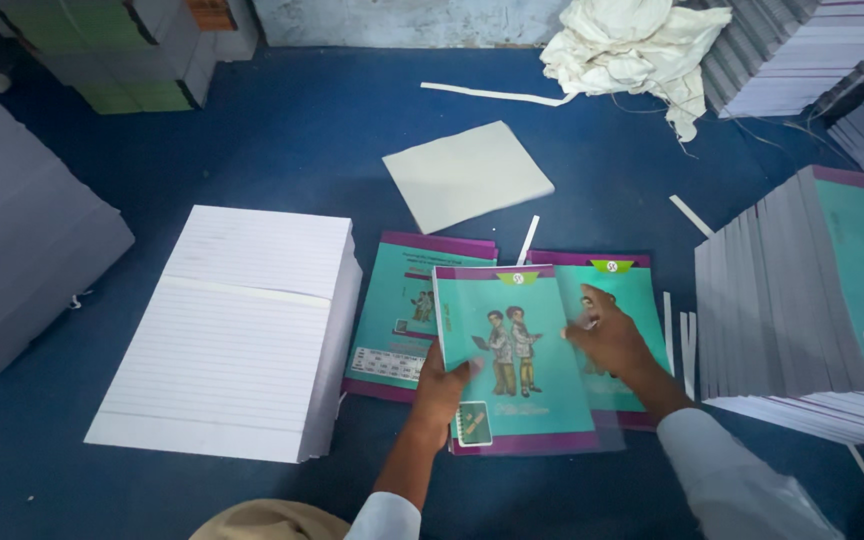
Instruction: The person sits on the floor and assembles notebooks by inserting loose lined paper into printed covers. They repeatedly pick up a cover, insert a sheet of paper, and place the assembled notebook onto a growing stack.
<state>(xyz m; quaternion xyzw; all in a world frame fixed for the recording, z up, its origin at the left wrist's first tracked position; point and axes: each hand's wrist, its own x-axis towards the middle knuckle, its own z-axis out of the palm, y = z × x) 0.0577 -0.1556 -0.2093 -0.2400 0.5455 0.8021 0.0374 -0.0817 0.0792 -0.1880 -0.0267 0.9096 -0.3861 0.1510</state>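
A teal notebook cover with a purple border (512, 350) lies on the blue floor in front of me. My left hand (442, 385) grips its lower left edge, thumb on top. My right hand (607, 335) rests flat at its right edge, over a second teal cover (637, 285) underneath. A third teal cover (397, 310) lies back side up to the left, partly tucked under the one I hold.
A thick stack of ruled white paper (237, 330) lies at the left. A tall leaning stack of finished notebooks (802, 310) stands at the right. A plain white sheet bundle (467, 175), paper strips, crumpled cloth (637, 45) and more stacks lie farther back.
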